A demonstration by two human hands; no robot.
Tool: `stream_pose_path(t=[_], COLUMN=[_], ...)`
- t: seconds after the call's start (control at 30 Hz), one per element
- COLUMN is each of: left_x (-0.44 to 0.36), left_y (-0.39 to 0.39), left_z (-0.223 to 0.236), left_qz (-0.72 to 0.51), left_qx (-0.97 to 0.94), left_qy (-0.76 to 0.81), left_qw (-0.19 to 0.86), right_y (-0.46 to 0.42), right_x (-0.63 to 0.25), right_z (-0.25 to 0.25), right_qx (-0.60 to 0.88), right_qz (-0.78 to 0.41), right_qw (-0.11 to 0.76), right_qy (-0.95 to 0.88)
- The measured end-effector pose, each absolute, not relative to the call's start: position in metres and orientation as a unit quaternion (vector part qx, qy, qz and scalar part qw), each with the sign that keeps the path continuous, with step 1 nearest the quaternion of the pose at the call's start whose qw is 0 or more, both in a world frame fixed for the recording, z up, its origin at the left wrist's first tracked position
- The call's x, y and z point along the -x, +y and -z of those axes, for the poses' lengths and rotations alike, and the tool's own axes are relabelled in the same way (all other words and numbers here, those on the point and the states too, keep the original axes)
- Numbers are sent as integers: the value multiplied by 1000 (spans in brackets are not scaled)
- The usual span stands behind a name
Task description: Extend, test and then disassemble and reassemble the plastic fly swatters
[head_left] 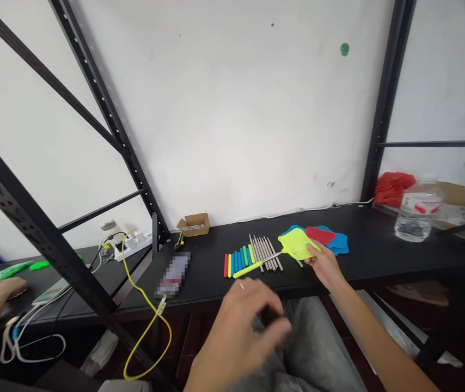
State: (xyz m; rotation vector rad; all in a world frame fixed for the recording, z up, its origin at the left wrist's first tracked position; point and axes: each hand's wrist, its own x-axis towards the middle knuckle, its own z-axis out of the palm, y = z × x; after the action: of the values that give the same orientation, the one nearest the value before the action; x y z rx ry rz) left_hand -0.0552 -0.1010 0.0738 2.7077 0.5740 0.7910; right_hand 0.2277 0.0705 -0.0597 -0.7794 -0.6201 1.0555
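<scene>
My right hand (324,264) grips the mesh head of a yellow-green fly swatter (297,244) by its edge. The swatter's thin metal rod runs down left to a yellow handle (248,270). Nearer to me, my left hand (245,321) is raised in front of the table edge, slightly blurred. Its fingers are curved with the thumb apart, and nothing shows in it. Several coloured handles (238,260), red, yellow, blue and green, lie in a row behind the held handle. Beside them are several metal rods (264,251). Blue swatter heads (341,243) and a red one (320,235) lie behind my right hand.
On the black table (208,280) are a phone (174,274) with a yellow cable (136,283), a cutter (179,241) and a small cardboard box (195,224). A water bottle (417,211) stands at right. Another person's hand (7,287) is at far left.
</scene>
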Motion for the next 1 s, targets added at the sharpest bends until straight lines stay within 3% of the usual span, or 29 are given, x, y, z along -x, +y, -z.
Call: stream_pose_path(t=[0.1,0.17,0.37,0.63,0.8,1.0], left_x=[49,49,41,52,93,122], left_y=[-41,-11,13,22,38,48], left_z=[-49,-26,17,11,13,19], left_qz=[-325,-306,-266,-274,-315,-273], left_qx=[-847,-822,-827,-817,-741,-672], left_qy=[417,479,490,503,591,688], left_qw=[56,27,73,60,51,13], right_y=[69,69,68,68,68,67], right_x=[-227,-227,-227,-229,-229,-227], right_z=[59,59,58,60,62,60], right_qx=[360,361,374,369,382,391], right_qz=[-487,-489,-489,-501,-491,-482], right_qw=[741,737,723,706,697,696], right_qy=[-289,-296,-312,-337,-356,-362])
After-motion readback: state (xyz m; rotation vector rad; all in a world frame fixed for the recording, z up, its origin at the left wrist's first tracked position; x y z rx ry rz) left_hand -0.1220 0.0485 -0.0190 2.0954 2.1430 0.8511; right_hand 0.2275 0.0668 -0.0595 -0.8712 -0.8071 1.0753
